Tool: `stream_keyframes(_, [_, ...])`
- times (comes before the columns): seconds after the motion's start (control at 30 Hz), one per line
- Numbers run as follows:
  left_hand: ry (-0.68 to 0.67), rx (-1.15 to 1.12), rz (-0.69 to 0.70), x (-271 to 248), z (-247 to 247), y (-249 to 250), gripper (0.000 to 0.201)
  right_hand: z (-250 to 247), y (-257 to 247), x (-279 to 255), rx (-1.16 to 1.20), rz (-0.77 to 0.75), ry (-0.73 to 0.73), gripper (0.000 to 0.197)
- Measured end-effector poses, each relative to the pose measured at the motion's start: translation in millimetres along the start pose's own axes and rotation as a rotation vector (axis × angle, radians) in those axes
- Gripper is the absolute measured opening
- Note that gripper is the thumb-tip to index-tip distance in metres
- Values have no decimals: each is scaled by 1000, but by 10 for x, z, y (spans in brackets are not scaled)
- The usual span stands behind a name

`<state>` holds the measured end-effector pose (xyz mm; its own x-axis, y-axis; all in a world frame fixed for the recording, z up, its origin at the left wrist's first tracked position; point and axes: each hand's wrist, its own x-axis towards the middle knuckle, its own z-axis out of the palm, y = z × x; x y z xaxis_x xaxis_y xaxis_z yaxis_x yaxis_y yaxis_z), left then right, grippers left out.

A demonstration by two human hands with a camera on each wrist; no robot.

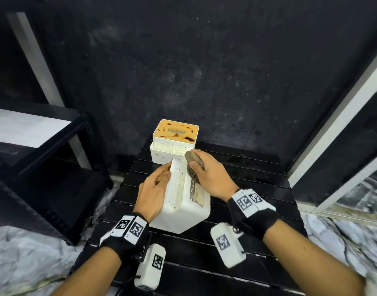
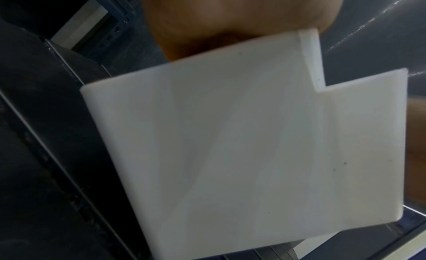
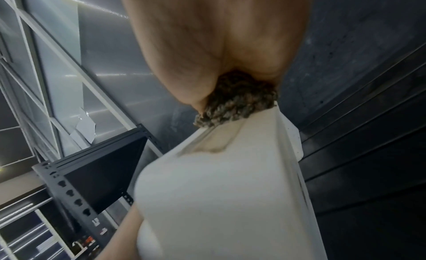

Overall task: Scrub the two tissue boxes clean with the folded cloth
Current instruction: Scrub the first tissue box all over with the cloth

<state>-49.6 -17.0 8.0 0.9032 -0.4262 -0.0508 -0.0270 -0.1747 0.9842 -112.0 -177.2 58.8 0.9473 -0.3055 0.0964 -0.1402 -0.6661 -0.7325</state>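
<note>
Head view: near tissue box [image 1: 183, 201] tipped on its side mid-table [image 1: 258, 167], its far end against the second box [image 1: 174, 142], which stands at the table's far edge, orange-stained on top. My left hand [image 1: 153, 189] clamps the near box's upper edge; my right hand [image 1: 206, 171] grasps the folded cloth [image 1: 193, 165] on its rim. Left wrist view: blurred; my fingers seem hooked over the wall, so a slip could topple it. Right wrist view: cloth bunched on the edge; hard scrubbing could shove the second box off.
</note>
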Motion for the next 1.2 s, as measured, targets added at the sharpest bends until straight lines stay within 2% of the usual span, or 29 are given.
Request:
stream_keyframes(0.17, [-1, 2, -4, 16, -20, -23, 31, -138, -14, 319, 15, 190, -105, 36])
stream_keyframes(0.47, [-5, 2, -20, 16, -11, -26, 30, -270, 276, 338, 57, 338, -135, 33])
stream_keyframes(0.67, [-13, 18, -15, 30, 11, -15, 30, -252, 81, 485, 153, 278, -206, 28])
stream_keyframes(0.83, [6, 27, -14, 30, -9, -34, 29, -197, 43, 506, 172, 243, -211, 29])
stream_keyframes(1.07, [37, -15, -26, -33, 60, 0, 27, -275, 236, 159, 79, 317, -106, 36])
stream_keyframes(1.2, [99, -49, -44, -136, 151, 31, 25, -154, 109, -217, 63, 234, -8, 35])
